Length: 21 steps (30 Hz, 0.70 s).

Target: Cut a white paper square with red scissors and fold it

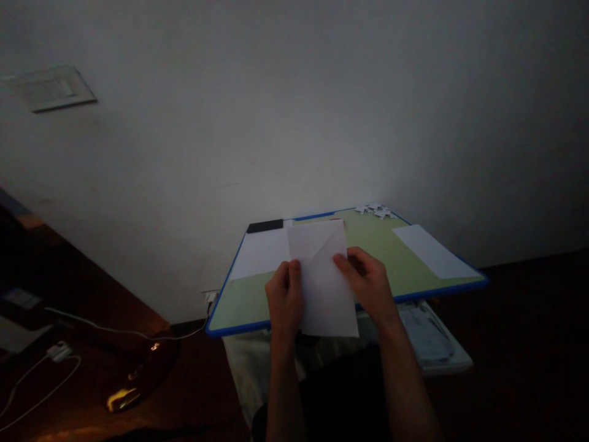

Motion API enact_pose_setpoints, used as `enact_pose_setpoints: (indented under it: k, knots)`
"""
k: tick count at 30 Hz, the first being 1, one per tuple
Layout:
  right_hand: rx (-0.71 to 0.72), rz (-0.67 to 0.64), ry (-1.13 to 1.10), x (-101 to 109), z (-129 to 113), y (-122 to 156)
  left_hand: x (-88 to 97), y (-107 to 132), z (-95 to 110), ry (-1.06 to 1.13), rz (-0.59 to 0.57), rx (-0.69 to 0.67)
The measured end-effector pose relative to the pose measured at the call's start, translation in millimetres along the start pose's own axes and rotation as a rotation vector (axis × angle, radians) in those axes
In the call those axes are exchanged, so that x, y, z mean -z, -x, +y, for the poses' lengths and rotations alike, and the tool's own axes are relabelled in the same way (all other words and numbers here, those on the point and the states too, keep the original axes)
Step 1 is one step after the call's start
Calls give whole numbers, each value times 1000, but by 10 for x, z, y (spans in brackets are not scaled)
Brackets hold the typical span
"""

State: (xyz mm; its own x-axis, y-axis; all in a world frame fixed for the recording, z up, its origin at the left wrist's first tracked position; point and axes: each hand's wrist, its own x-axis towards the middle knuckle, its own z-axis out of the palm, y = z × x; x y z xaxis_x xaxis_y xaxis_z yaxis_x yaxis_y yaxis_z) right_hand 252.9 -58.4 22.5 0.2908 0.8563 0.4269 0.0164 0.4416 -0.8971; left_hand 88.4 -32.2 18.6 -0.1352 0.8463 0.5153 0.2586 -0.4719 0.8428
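Note:
A white sheet of paper (322,288) is held up over the near edge of a pale green table (372,252) with a blue rim. A diagonal crease runs across the sheet's upper part. My left hand (285,298) grips its left edge, thumb on the near face. On the right edge, my right hand (368,279) pinches the sheet between thumb and fingers. The fingers behind the paper are partly hidden. Another white sheet (257,252) lies flat on the tabletop to the left, and a further white paper (435,252) lies at the right.
Folded white paper pieces (375,210) are heaped at the back right corner. A black flat object (265,226) rests at the back left. The wall (294,123) stands right behind the table. A white cable (138,334) runs from a wall socket to the left.

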Motion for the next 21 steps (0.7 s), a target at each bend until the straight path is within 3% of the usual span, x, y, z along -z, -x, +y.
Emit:
enact_pose_setpoints:
  k: [8,14,21]
  knots:
    - [-30,-179,19,-2,-8,36,29,19,81,70,93,56]
    - [-20,-118,30,-2,0,34,18,40,104,93,58,48]
    - [-27,-260,14,103,50,26,68,9,96,124,16,69]
